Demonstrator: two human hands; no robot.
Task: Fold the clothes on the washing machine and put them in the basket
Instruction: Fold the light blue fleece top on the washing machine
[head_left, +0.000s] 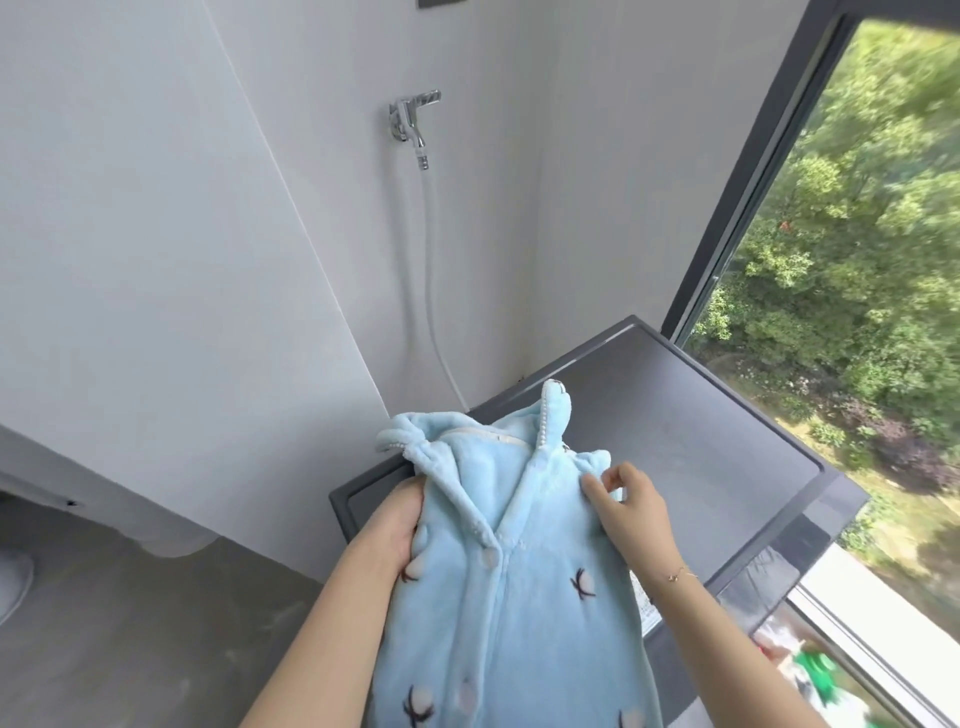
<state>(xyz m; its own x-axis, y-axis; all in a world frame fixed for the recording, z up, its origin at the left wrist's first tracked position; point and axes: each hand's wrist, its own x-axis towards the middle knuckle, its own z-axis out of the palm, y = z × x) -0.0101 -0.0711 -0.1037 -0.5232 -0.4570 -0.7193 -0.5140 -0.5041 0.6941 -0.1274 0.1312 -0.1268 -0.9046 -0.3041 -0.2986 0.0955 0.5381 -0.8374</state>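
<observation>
A light blue fleece pyjama top (514, 571) with a collar, buttons and small dark embroidered motifs hangs in front of me, held up by its shoulders. My left hand (395, 525) grips the left shoulder from the side. My right hand (628, 506) pinches the right shoulder between thumb and fingers; a thin bracelet is on that wrist. The dark grey top of the washing machine (701, 415) lies behind and below the garment. No basket is in view.
A chrome tap (413, 117) with a white hose (434, 291) is on the white wall behind the machine. A large window (857, 260) with a dark frame is on the right. Grey floor (130, 623) lies to the left. Something green and white (810, 670) shows at the lower right.
</observation>
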